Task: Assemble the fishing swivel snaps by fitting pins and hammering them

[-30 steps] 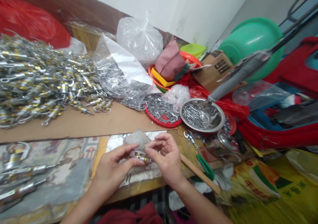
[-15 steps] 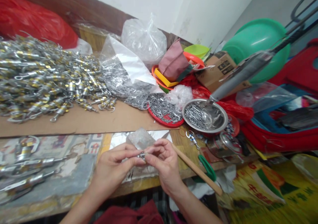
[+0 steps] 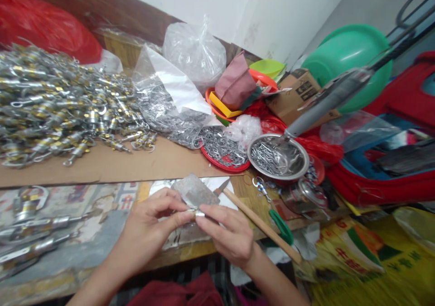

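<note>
A small, shiny silver metal fitting with a yellowish part (image 3: 198, 213) is pinched between both hands, its exact kind partly hidden by the fingers. My left hand (image 3: 151, 222) is closed, thumb and forefinger on the fitting's left end. From the other side, my right hand (image 3: 228, 231) grips it with fingertips and thumb. Just behind the fingertips lies a grey metal block (image 3: 195, 189) on white paper. To the right, a wooden stick (image 3: 263, 227) slants across the table edge, near a knife blade (image 3: 221, 186) and a green handle (image 3: 281, 227).
A large heap of silver-and-brass fittings (image 3: 64, 111) covers cardboard (image 3: 102, 165) at left; several larger ones (image 3: 37, 224) lie nearer. A red plate (image 3: 226, 166) holds small metal pieces, a steel bowl (image 3: 295, 159) metal pins. Behind are bags and a green basin (image 3: 350, 61).
My right hand has turned, its fingers now folded over the fitting and its back more visible. More of the fitting, block and knife blade shows. The view has shifted slightly.
</note>
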